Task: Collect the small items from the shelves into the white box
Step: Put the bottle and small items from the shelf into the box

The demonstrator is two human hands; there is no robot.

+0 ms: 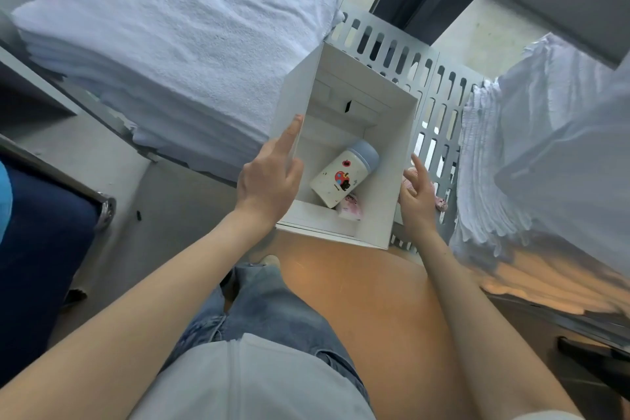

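1. Box [371, 215]: white, open-topped, on the floor beside stacked towels [177, 44], holding a lying bottle [344, 177] and a pink packet [351, 208].
2. Left hand [269, 177] grips its left wall, forefinger extended.
3. Right hand [417, 194] rests at the right wall, fingers loosely spread.

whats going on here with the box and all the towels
A person holds a white box between stacks of folded towels. The left hand grips its left wall; the right hand is at its right wall, fingers spread. Inside lie a white bottle with a blue cap and a small pink packet.
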